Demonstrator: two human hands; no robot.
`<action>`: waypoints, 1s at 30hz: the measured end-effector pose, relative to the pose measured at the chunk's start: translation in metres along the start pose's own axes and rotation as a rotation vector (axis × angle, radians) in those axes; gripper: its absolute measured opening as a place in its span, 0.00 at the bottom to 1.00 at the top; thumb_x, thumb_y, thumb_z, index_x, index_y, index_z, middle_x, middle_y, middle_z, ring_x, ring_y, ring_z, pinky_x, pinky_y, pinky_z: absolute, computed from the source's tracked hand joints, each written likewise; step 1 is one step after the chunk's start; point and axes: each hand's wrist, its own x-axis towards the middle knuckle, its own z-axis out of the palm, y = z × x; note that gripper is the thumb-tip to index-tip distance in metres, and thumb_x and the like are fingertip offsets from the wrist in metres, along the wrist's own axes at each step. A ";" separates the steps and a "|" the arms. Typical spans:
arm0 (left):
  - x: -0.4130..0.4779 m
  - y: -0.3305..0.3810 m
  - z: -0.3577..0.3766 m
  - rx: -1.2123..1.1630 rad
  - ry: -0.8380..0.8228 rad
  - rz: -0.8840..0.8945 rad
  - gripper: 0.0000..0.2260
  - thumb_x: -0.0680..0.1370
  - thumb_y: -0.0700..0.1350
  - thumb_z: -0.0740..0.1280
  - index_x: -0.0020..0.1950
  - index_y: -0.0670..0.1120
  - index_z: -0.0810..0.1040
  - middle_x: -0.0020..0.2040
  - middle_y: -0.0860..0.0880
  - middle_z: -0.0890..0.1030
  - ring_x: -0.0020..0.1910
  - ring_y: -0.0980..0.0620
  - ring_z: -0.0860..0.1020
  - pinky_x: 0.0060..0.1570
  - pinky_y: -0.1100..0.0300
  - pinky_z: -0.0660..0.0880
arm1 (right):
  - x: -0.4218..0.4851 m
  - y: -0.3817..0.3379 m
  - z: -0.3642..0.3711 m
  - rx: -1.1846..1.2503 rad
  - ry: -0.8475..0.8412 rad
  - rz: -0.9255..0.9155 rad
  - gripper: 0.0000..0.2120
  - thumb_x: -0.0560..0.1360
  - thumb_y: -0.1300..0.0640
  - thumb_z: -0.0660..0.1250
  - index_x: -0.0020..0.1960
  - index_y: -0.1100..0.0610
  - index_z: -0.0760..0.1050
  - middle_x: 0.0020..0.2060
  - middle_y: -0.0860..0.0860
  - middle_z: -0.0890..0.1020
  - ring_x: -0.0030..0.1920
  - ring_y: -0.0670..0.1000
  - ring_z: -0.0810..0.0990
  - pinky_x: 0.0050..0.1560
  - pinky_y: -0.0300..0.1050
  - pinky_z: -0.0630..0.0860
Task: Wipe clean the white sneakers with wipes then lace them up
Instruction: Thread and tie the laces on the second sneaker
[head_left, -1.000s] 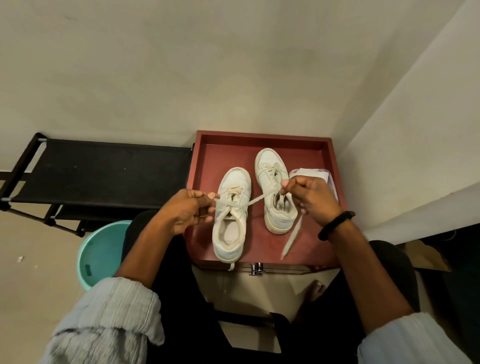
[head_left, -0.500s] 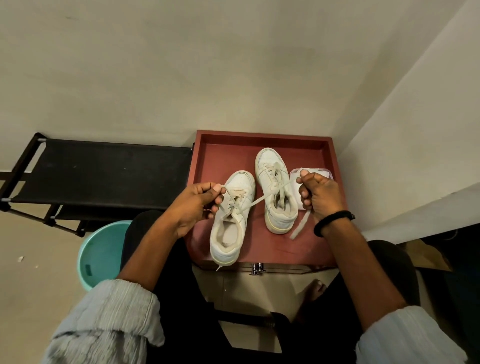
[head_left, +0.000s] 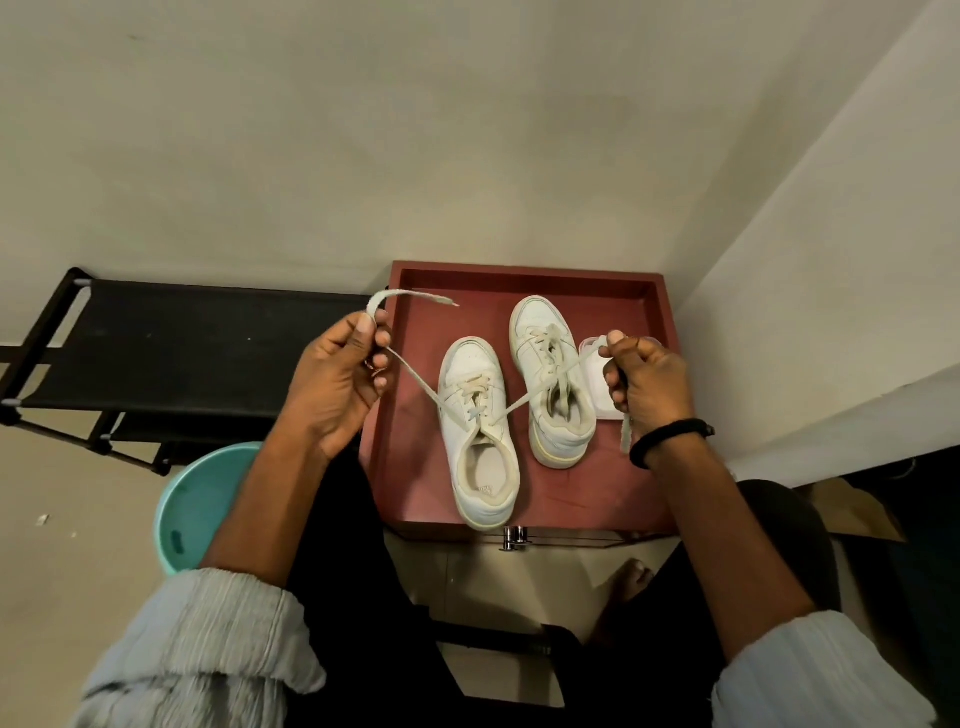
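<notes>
Two white sneakers stand side by side on a red tray-top table (head_left: 415, 483), toes pointing away from me. The left sneaker (head_left: 480, 447) has its lace (head_left: 415, 376) crossed over the tongue and pulled out taut to both sides. My left hand (head_left: 340, 379) grips one lace end at the tray's left edge, with the tip curling up over my fingers. My right hand (head_left: 641, 384) grips the other end, which hangs down past my wrist. The right sneaker (head_left: 550, 379) is laced and lies behind the stretched lace. A white pack of wipes (head_left: 595, 384) lies partly hidden under my right hand.
A black fabric rack (head_left: 171, 358) stands to the left of the table. A teal plastic bucket (head_left: 192, 504) sits on the floor by my left knee. Walls close in behind and to the right. My bare foot (head_left: 631, 574) shows under the table's front edge.
Both hands have moved apart and outward, drawing the left sneaker's lace taut. The left hand rose toward the tray's left edge, and the sneaker shifted slightly.
</notes>
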 end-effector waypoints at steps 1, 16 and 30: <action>-0.001 -0.001 0.005 0.106 0.019 0.023 0.08 0.82 0.46 0.63 0.52 0.47 0.82 0.39 0.52 0.78 0.34 0.59 0.73 0.32 0.66 0.70 | 0.000 -0.001 0.002 -0.040 -0.017 -0.024 0.11 0.81 0.57 0.66 0.41 0.60 0.78 0.24 0.48 0.74 0.21 0.43 0.66 0.23 0.34 0.64; 0.030 -0.063 0.055 1.780 -0.392 0.567 0.10 0.82 0.49 0.66 0.59 0.52 0.84 0.56 0.52 0.84 0.53 0.47 0.82 0.44 0.55 0.77 | 0.027 -0.041 0.078 -0.731 -0.260 -0.470 0.08 0.77 0.50 0.71 0.40 0.52 0.81 0.36 0.44 0.83 0.39 0.44 0.80 0.43 0.42 0.75; 0.047 -0.050 0.041 1.563 -0.326 0.135 0.09 0.80 0.39 0.65 0.52 0.42 0.86 0.45 0.45 0.86 0.38 0.50 0.81 0.42 0.56 0.78 | -0.036 0.036 0.084 -1.359 -0.635 -0.857 0.17 0.75 0.59 0.67 0.62 0.46 0.80 0.57 0.52 0.80 0.58 0.56 0.78 0.60 0.56 0.69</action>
